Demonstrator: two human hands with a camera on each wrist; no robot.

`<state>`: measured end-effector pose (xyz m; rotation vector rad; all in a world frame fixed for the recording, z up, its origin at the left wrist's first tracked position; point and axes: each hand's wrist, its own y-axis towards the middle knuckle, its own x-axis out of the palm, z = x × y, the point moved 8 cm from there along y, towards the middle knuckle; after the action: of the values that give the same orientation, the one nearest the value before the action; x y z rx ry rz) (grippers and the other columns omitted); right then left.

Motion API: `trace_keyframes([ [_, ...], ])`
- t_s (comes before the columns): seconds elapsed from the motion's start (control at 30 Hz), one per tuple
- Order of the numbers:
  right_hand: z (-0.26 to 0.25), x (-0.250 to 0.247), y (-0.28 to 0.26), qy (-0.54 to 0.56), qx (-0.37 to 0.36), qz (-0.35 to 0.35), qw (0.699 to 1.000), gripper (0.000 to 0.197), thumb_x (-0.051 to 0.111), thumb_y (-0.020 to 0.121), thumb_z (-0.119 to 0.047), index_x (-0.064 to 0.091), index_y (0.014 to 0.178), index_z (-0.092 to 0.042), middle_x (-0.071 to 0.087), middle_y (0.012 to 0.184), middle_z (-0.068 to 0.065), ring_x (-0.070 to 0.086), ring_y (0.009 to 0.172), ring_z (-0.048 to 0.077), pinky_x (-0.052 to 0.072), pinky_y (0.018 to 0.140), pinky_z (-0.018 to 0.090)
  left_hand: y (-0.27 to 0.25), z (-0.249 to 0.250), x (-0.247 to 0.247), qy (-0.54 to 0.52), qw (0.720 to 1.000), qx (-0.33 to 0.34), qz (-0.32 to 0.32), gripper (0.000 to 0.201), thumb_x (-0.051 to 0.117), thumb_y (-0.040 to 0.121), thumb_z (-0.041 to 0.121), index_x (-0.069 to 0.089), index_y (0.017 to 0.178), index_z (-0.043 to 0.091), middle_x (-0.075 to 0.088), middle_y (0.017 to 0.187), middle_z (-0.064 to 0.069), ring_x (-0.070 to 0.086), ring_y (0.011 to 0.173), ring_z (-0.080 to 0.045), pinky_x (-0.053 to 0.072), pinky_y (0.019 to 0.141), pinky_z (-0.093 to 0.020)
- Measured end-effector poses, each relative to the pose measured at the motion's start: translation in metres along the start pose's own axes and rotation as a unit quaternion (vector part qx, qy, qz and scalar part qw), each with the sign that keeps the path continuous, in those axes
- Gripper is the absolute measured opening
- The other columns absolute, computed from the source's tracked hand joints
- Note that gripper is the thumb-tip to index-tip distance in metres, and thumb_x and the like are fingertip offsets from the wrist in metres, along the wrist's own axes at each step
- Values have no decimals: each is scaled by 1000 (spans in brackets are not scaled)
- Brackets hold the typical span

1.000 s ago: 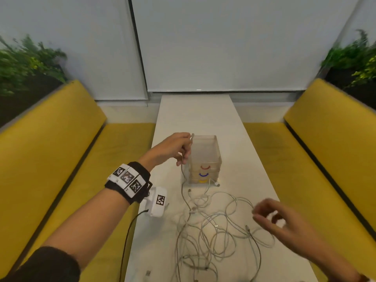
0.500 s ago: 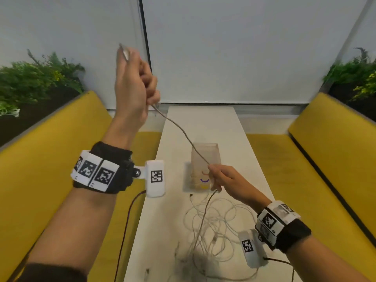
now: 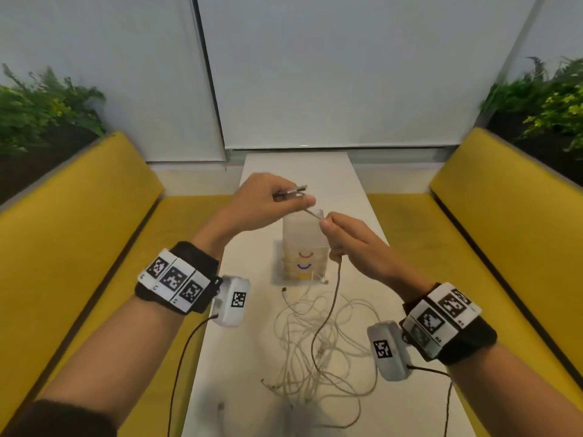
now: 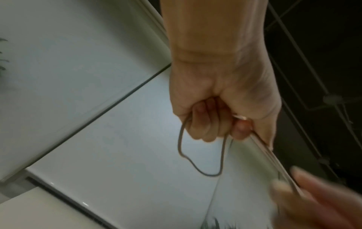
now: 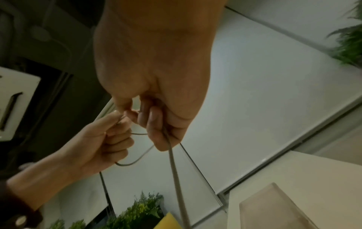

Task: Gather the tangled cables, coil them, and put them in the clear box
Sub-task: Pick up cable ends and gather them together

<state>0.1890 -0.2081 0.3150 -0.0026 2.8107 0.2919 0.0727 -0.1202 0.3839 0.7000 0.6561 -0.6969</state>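
My left hand (image 3: 277, 200) is held above the clear box (image 3: 304, 247) and grips the plug end of a grey cable (image 3: 328, 307), with a small loop (image 4: 199, 155) hanging under its curled fingers. My right hand (image 3: 344, 238) pinches the same cable a short way along, just right of the box rim. From there the cable (image 5: 176, 175) drops to the white table (image 3: 252, 357). A tangle of white cables (image 3: 318, 348) lies on the table in front of the box. The box holds coiled cables with red, blue and yellow bands.
Yellow bench seats (image 3: 79, 216) run along both sides of the narrow table. Green plants (image 3: 47, 108) stand behind the seat backs. A loose white plug (image 3: 284, 290) lies near the box's front left corner. White blinds close off the far end.
My left hand has come down from high up at the left to just above the box. My right hand has risen to meet it, so the cable stretch between them is short now.
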Motion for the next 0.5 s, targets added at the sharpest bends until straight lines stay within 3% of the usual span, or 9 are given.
trace_keyframes([
  [0.07,12,-4,-9,15,13,6,1000,32,40,105,-28,43,76,-14,40,63,-11,37,56,9,42,59,31,5,-10,-35,-41,992,-23,115,50,72,90,38,46,57,11,33,51,12,33,49,-3,28,52,-25],
  [0.17,36,-8,-27,-18,39,14,999,35,35,107,-24,42,74,-14,42,62,-9,40,56,10,43,65,43,-1,-34,-101,-23,945,-88,313,36,70,88,32,60,68,3,43,57,2,38,49,1,32,55,-26],
  [0.23,46,-9,-35,-37,54,22,998,36,33,107,-25,42,74,-14,43,62,-7,41,57,12,44,67,46,-6,-39,-125,45,922,-122,364,21,69,83,32,65,85,11,46,62,6,36,52,-4,34,56,-26],
  [0.3,45,-7,-37,-46,56,33,997,36,32,108,-25,41,75,-13,43,64,-4,41,57,12,45,67,44,-2,-17,-111,76,945,-65,310,29,72,83,35,65,106,18,45,66,7,37,53,-5,34,54,-22],
  [0.4,25,-1,-29,-32,22,45,998,35,31,108,-23,41,76,-13,41,67,1,39,57,12,44,63,39,1,30,-25,88,993,53,53,47,75,85,46,65,124,22,57,83,18,48,58,16,31,60,-5],
  [0.43,16,1,-26,-20,7,45,999,34,30,108,-22,43,78,-15,39,67,2,38,57,13,43,61,38,-2,36,6,103,992,61,-30,45,72,85,51,67,121,24,59,84,18,47,59,17,31,59,-7],
  [0.5,3,1,-21,18,-18,44,999,31,30,108,-22,47,82,-17,37,66,2,36,57,13,41,57,36,-7,34,42,85,989,61,-105,35,66,88,55,68,88,21,50,64,14,45,53,3,28,54,-15],
])
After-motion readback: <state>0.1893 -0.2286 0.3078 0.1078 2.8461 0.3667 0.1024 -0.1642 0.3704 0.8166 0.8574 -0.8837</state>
